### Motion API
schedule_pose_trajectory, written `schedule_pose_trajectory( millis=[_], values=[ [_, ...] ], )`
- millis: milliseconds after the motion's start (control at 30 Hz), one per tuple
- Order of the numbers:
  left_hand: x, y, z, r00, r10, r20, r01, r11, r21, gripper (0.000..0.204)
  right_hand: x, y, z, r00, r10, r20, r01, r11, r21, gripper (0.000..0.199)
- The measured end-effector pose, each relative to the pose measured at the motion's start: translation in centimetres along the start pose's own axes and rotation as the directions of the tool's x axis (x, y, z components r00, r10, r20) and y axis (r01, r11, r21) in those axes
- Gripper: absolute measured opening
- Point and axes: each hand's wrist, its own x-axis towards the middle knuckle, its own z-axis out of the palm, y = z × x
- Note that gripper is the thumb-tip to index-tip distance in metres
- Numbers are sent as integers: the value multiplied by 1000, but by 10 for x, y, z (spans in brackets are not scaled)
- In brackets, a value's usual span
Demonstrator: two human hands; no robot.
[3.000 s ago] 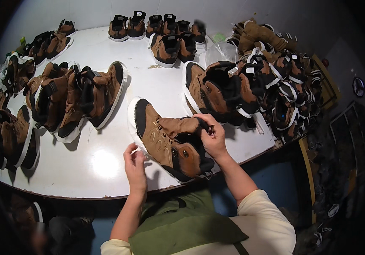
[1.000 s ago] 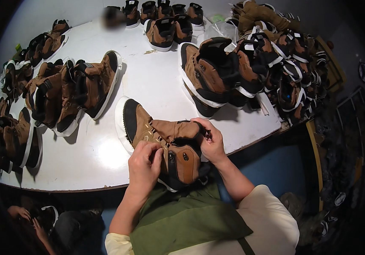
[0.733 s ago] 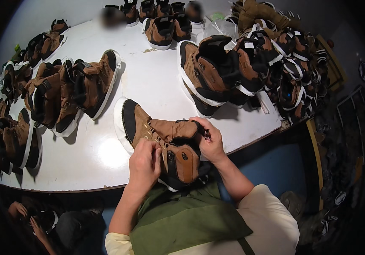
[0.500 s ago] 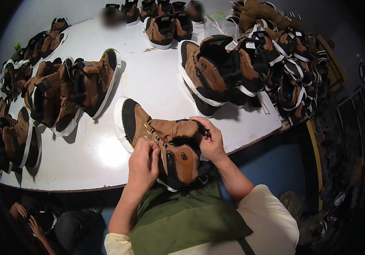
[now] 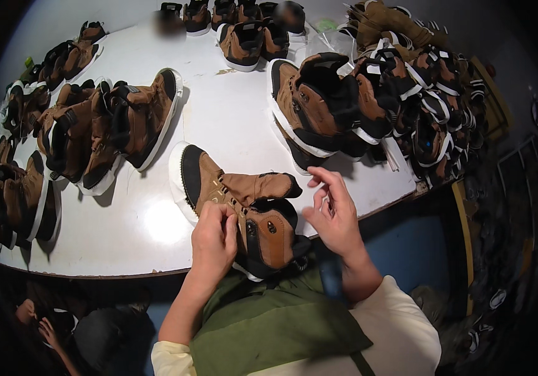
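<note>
A brown and black high-top boot (image 5: 256, 194) with a white sole lies at the table's near edge, toe to the far left. Its tongue stands out to the right, and pale lace shows across the eyelets. My left hand (image 5: 214, 235) is closed on the boot at its lacing edge; whether lace is also between the fingertips is hidden. To the right of the collar, my right hand (image 5: 335, 213) hangs apart from the boot, fingers loosely bent and spread, with nothing visible in it.
Similar boots (image 5: 147, 119) stand in a group on the left of the white table (image 5: 219, 106). Stacked boots (image 5: 319, 106) stand to the right, beside a large heap of shoes (image 5: 432, 106). More line the back. Another person's hand (image 5: 48, 332) shows at lower left.
My right hand has let go of the boot's tongue and moved right, its fingers opening. The tongue now stands free. My left hand stays at the lacing.
</note>
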Motion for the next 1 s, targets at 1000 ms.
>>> schedule_pose_trajectory(
  millis=[1000],
  values=[
    [4,-2,13,993,96,-69,-90,993,80,11,14,-42,48,804,-445,394,572,396,-718,11]
  ],
)
